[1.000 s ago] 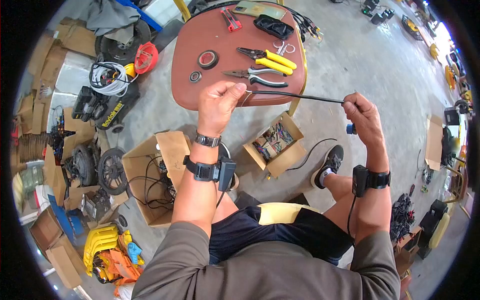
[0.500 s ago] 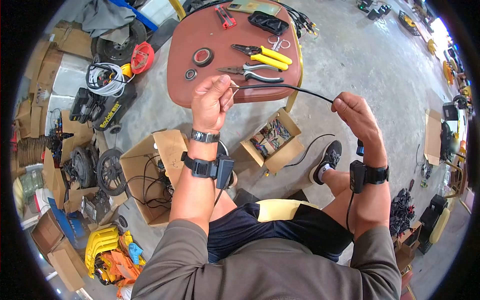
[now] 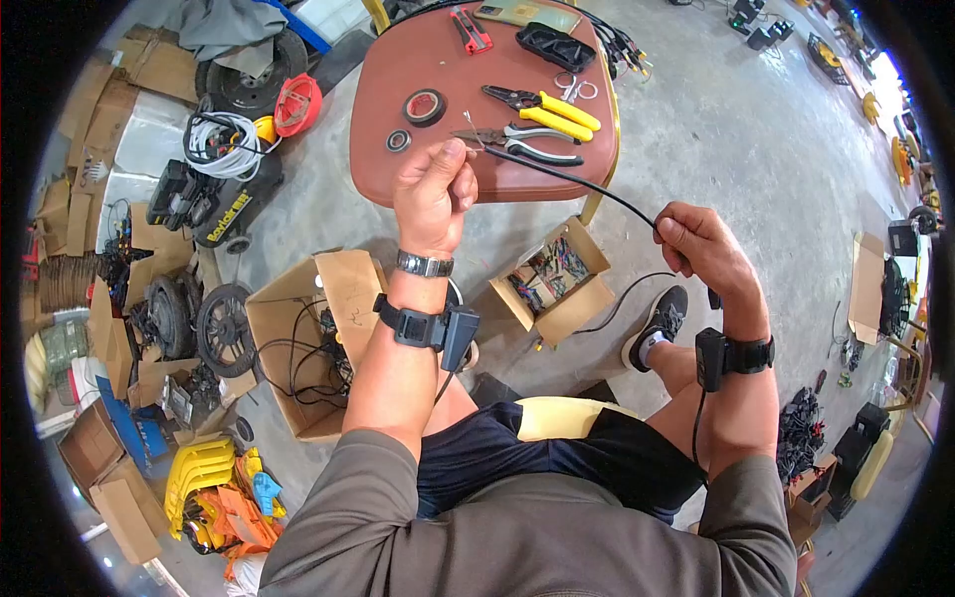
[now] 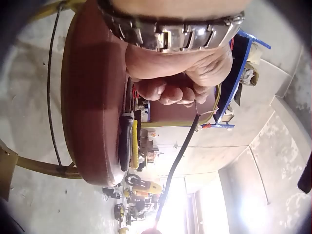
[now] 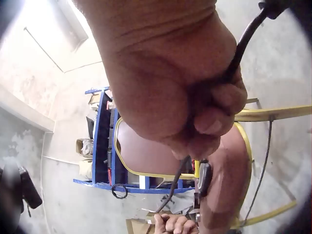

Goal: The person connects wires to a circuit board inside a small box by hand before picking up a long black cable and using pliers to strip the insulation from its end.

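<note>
A black cable [image 3: 597,185] runs between the two hands, slanting down to the right over the front edge of the padded seat. At its left end thin bare-looking wires [image 3: 472,121] fan out. My left hand [image 3: 430,199] pinches a thin wire there between thumb and curled fingers. The right hand [image 3: 704,244] grips the cable farther along; in the right wrist view the cable [image 5: 243,46] passes through that fist toward a dark connector [image 5: 273,9]. Just behind the wire ends lie pliers with black-and-grey handles [image 3: 542,154].
On the brown seat [image 3: 388,75] lie yellow-handled wire strippers [image 3: 557,111], a tape roll [image 3: 424,107], a smaller ring [image 3: 398,140], scissors [image 3: 577,90], a red utility knife [image 3: 472,32] and a black case [image 3: 555,46]. Cardboard boxes [image 3: 572,316] stand on the floor below.
The cable, nearly level and straight a second ago, now slopes down to the right. My right hand has shifted left and lower and turned. The thin wires now stand spread apart beside the left fingertips.
</note>
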A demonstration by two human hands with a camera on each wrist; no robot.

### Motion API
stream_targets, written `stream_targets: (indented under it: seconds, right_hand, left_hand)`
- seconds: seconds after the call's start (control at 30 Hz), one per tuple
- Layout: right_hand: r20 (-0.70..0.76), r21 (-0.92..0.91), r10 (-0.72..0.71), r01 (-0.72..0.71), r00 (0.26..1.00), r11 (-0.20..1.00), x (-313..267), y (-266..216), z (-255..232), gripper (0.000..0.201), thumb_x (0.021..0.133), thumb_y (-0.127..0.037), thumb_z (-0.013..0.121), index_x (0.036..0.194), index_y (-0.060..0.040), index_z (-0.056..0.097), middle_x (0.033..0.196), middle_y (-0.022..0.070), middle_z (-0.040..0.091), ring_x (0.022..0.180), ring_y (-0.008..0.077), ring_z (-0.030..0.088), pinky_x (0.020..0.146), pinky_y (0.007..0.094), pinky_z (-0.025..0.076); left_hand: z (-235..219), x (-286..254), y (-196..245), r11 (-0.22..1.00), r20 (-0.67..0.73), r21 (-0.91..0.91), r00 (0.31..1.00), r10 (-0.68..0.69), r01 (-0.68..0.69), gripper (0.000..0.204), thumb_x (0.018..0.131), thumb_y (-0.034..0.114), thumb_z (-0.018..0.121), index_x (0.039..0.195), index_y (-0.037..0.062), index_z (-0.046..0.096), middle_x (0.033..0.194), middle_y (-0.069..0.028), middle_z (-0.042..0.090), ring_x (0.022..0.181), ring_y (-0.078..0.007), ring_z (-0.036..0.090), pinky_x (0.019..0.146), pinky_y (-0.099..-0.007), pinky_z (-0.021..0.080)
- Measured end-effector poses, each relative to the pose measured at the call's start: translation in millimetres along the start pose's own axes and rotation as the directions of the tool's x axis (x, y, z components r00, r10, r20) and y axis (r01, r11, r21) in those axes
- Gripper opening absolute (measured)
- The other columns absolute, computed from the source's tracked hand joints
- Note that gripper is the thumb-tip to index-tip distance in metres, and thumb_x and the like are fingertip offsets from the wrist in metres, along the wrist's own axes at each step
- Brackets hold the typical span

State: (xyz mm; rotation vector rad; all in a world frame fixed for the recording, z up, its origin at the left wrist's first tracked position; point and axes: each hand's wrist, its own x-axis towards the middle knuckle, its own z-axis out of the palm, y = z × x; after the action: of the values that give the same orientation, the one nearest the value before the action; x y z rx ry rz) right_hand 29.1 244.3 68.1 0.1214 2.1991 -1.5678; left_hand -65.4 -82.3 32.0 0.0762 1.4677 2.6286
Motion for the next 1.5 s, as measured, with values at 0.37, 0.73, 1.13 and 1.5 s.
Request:
stream_targets:
  seconds: [0.37, 0.73, 1.13, 1.5]
  right_hand:
    - [-0.176, -0.074, -0.128, 0.117, 0.976, 0.99, -0.6, 1.2, -3.8, 0.02, 0.1, -0.022, 0.06, 0.09, -0.005, 0.065, 0.066, -0.0026, 0.053, 0.062, 0.0068, 0.048, 0.056, 0.0259, 0.04]
    - [-0.337, -0.266, -0.297, 0.212, 0.893, 0.94, 4.4, 7.2, -2.1, 0.016, 0.098, -0.016, 0.06, 0.094, -0.0009, 0.063, 0.071, 0.0041, 0.058, 0.066, 0.0126, 0.056, 0.061, 0.0294, 0.047]
    - [-0.368, -0.269, -0.349, 0.261, 0.862, 0.927, 5.0, 10.7, -6.4, 0.009, 0.095, -0.009, 0.062, 0.093, 0.0002, 0.061, 0.075, 0.0049, 0.06, 0.068, 0.012, 0.057, 0.063, 0.0287, 0.048]
    - [-0.381, -0.336, -0.413, 0.292, 0.827, 0.895, 6.9, 17.0, -5.6, 0.007, 0.091, -0.003, 0.062, 0.093, -0.0001, 0.056, 0.077, 0.003, 0.047, 0.074, 0.0114, 0.042, 0.068, 0.0244, 0.041]
  left_hand:
    - [16.4, 4.5, 0.9, 0.963, -0.224, 0.162, 0.942, 0.248, -0.215, 0.016, 0.095, 0.018, 0.064, 0.092, 0.0024, 0.064, 0.074, -0.0065, 0.063, 0.059, -0.0161, 0.057, 0.051, -0.0271, 0.042]
    - [9.9, -6.1, 7.6, 0.94, -0.102, 0.342, 0.994, 0.04, -0.003, 0.037, 0.097, 0.035, 0.062, 0.078, 0.0037, 0.064, 0.07, -0.0052, 0.063, 0.056, -0.0117, 0.057, 0.046, -0.0231, 0.038]
    - [9.0, -5.4, 9.0, 0.96, 0.001, 0.277, 0.999, -0.035, 0.033, 0.022, 0.092, 0.021, 0.065, 0.087, 0.0013, 0.071, 0.07, -0.0043, 0.067, 0.056, -0.0088, 0.058, 0.049, -0.0216, 0.04]
    - [5.0, -1.5, 4.8, 0.949, 0.068, 0.314, 0.997, -0.028, 0.005, 0.016, 0.094, 0.019, 0.066, 0.097, 0.003, 0.07, 0.074, 0.0, 0.064, 0.06, -0.0072, 0.056, 0.053, -0.0219, 0.043]
